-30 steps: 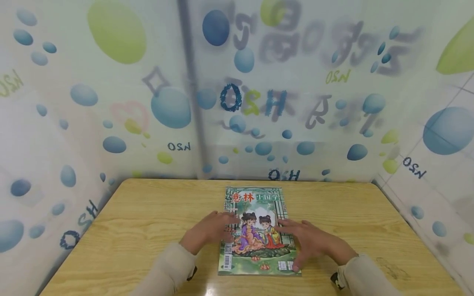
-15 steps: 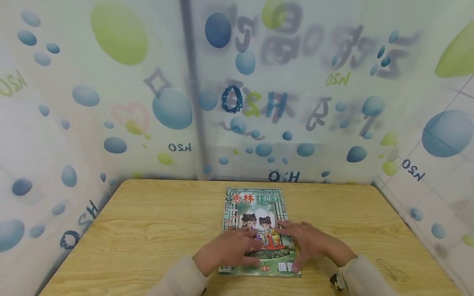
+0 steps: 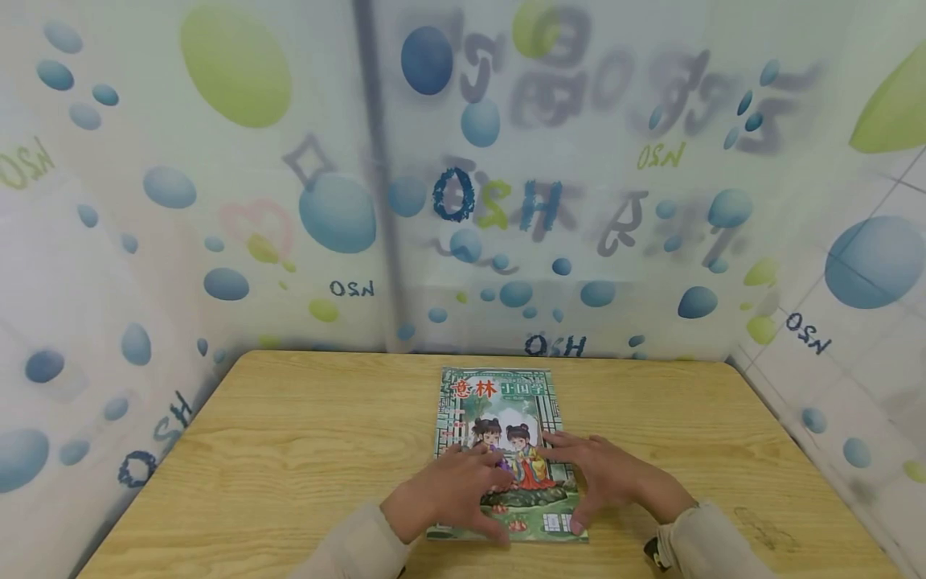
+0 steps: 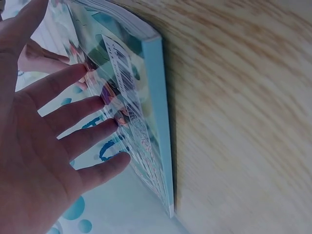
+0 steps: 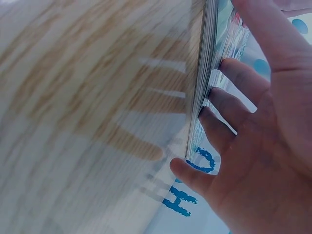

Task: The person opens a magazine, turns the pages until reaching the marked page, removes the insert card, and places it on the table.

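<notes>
A magazine (image 3: 499,402) with a green illustrated cover lies flat on the table, its title at the far end. My left hand (image 3: 456,492) is over the lower left of the cover, fingers spread and fairly straight. In the left wrist view its fingertips meet the cover beside the barcode, and the magazine's pale blue spine (image 4: 161,107) faces the camera. Along the magazine's right edge is my right hand (image 3: 608,474), fingers reaching onto the cover and thumb by the lower right corner. The right wrist view shows its fingers at the page edges (image 5: 207,48).
The wooden table (image 3: 311,426) carries the magazine near its middle. A pale curtain (image 3: 463,314) with blue and green drops and mirrored lettering encloses the back and sides. A scribbled mark (image 3: 765,527) is on the table at the right.
My left hand has moved right from the magazine's left edge onto its lower cover, and its thumb has shifted toward the near edge. The right hand and magazine stay put.
</notes>
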A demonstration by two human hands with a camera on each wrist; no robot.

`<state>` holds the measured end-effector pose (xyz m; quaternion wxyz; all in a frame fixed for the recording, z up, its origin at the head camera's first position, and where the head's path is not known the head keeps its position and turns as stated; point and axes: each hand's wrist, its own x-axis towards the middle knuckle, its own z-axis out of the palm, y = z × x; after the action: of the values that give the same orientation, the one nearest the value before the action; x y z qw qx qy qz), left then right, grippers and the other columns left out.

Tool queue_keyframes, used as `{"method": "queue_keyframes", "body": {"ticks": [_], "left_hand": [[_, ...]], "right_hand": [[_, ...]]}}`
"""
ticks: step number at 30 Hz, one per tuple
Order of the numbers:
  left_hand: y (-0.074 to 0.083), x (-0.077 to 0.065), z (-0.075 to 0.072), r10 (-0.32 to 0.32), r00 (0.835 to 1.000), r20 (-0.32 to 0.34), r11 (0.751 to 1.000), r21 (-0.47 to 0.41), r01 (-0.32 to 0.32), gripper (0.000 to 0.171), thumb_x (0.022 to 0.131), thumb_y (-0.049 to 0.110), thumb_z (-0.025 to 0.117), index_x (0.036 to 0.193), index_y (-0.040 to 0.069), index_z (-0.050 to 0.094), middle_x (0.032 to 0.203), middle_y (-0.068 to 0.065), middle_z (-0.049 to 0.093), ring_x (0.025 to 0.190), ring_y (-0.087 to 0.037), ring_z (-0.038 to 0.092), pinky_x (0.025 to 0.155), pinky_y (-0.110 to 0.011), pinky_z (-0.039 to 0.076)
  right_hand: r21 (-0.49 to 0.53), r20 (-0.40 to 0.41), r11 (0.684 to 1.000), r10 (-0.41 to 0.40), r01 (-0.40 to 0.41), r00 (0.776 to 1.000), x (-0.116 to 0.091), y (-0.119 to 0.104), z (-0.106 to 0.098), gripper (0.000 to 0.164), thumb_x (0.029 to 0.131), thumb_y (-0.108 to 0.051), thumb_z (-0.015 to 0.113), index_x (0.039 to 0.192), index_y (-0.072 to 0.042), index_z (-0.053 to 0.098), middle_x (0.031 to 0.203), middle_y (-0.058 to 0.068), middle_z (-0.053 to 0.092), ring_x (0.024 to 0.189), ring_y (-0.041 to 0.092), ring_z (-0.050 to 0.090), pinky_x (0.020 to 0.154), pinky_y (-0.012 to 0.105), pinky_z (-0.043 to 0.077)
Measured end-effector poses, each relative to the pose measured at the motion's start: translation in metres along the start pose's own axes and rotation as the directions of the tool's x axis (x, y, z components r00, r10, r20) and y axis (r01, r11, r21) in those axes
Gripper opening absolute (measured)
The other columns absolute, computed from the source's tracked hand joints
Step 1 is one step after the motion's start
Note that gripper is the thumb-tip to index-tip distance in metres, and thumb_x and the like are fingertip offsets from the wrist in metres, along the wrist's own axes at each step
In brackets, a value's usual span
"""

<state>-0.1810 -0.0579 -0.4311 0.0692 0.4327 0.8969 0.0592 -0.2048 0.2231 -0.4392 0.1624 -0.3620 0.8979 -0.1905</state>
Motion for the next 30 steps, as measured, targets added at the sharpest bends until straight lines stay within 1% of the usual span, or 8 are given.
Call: {"method": "queue_keyframes", "body": {"ticks": [2,7,12,16,21,23,26,30], "left_hand": [[-0.0008,0.0001,0.0010,0.010,1.000,-0.010,1.000,-0.001,-0.011,0.065,0.076,0.072,0.063,0.124,0.029,0.064,0.136,0.001,0.056,0.121,-0.021,0.053,0.091,-0.055,0.047],[-0.0018,-0.0001,0.0016,0.024,0.999,-0.021,1.000,-0.008,-0.024,0.060,0.077,0.071,0.063,0.120,0.030,0.065,0.130,0.004,0.058,0.112,-0.016,0.056,0.086,-0.048,0.050],[-0.0010,-0.0002,0.0014,0.004,1.000,-0.014,1.000,-0.005,-0.005,0.058,0.077,0.073,0.060,0.117,0.031,0.065,0.132,0.003,0.057,0.113,-0.016,0.055,0.084,-0.046,0.050],[-0.0005,0.0004,0.0024,-0.001,1.000,-0.012,1.000,0.001,0.001,0.058,0.077,0.074,0.058,0.116,0.032,0.065,0.127,0.006,0.058,0.108,-0.013,0.055,0.081,-0.044,0.050],[0.0010,0.0005,0.0020,0.000,1.000,-0.026,1.000,0.028,0.001,0.060,0.076,0.077,0.057,0.116,0.032,0.065,0.122,0.009,0.059,0.104,-0.012,0.055,0.079,-0.043,0.050],[0.0018,0.0000,0.0012,0.000,1.000,-0.031,0.999,0.036,0.001,0.063,0.076,0.077,0.057,0.118,0.031,0.065,0.124,0.008,0.058,0.107,-0.013,0.055,0.081,-0.045,0.050],[0.0021,-0.0006,0.0004,0.007,0.999,-0.036,0.999,0.034,-0.005,0.066,0.075,0.078,0.057,0.120,0.029,0.064,0.124,0.007,0.058,0.106,-0.013,0.054,0.081,-0.045,0.050],[0.0016,-0.0002,0.0001,0.008,1.000,-0.023,1.000,0.019,-0.007,0.067,0.076,0.077,0.057,0.123,0.029,0.063,0.129,0.005,0.057,0.109,-0.014,0.054,0.082,-0.047,0.050]], "right_hand": [[0.003,-0.002,1.000,-0.004,0.004,1.000,0.0003,0.0001,0.0004,0.107,0.058,-0.056,0.084,0.148,-0.014,0.044,0.153,0.018,0.034,0.139,0.041,0.031,0.100,0.070,0.026],[-0.007,-0.004,1.000,-0.011,0.011,1.000,-0.0001,0.0012,0.0016,0.106,0.059,-0.057,0.083,0.148,-0.015,0.044,0.153,0.018,0.033,0.138,0.042,0.031,0.101,0.069,0.027],[-0.024,-0.013,0.999,-0.030,0.030,0.999,0.0004,0.0030,0.0016,0.106,0.060,-0.059,0.081,0.148,-0.015,0.044,0.153,0.018,0.034,0.138,0.042,0.032,0.101,0.068,0.029],[-0.038,-0.015,0.999,-0.033,0.032,0.999,0.0017,0.0036,0.0009,0.106,0.059,-0.063,0.079,0.148,-0.017,0.044,0.153,0.016,0.034,0.137,0.041,0.034,0.101,0.066,0.030],[-0.017,-0.006,1.000,0.019,-0.019,1.000,0.0039,0.0028,-0.0023,0.102,0.059,-0.065,0.078,0.146,-0.022,0.046,0.154,0.012,0.035,0.137,0.040,0.035,0.103,0.066,0.029],[-0.002,-0.005,1.000,0.030,-0.030,1.000,0.0046,0.0029,-0.0037,0.101,0.060,-0.064,0.078,0.146,-0.022,0.047,0.153,0.012,0.035,0.136,0.040,0.035,0.103,0.066,0.029],[0.012,-0.005,1.000,0.025,-0.025,1.000,0.0049,0.0043,-0.0048,0.100,0.060,-0.064,0.079,0.145,-0.020,0.049,0.153,0.013,0.036,0.136,0.041,0.035,0.103,0.065,0.030],[0.018,-0.011,1.000,0.002,-0.001,1.000,0.0043,0.0055,-0.0056,0.098,0.062,-0.063,0.079,0.143,-0.017,0.050,0.152,0.015,0.037,0.135,0.042,0.037,0.102,0.065,0.031]]}}
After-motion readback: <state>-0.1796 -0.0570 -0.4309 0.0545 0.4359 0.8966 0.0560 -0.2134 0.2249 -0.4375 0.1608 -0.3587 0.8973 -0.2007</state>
